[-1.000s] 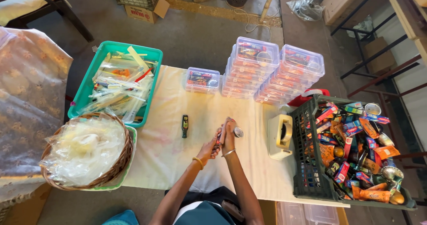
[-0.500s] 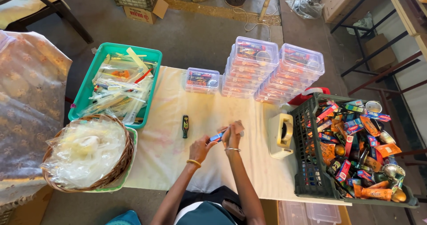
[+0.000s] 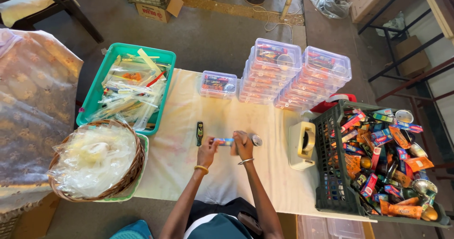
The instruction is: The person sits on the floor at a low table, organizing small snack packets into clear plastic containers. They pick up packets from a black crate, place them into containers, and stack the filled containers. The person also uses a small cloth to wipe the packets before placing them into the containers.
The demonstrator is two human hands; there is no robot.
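Over the middle of the cream-covered table (image 3: pixel 179 139), my left hand (image 3: pixel 207 149) and my right hand (image 3: pixel 243 145) hold the two ends of a small flat colourful packet (image 3: pixel 223 141) between them. A small round metal tin (image 3: pixel 256 140) lies on the table just right of my right hand. Left of my left hand, a narrow dark green and black object (image 3: pixel 199 133) lies on the cloth.
A green tray (image 3: pixel 166 59) of wrapped items sits far left, with a wicker basket (image 3: pixel 124 181) of plastic bags in front. Stacks of clear lidded boxes (image 3: pixel 295 73) stand at the back, a single box (image 3: pixel 218 84) beside them. A tape dispenser (image 3: pixel 301 145) and a dark crate (image 3: pixel 326 173) of packets are on the right.
My hands have drawn apart: a second ago they were clasped together over the small item, and now each holds one end of the packet, stretched level between them.
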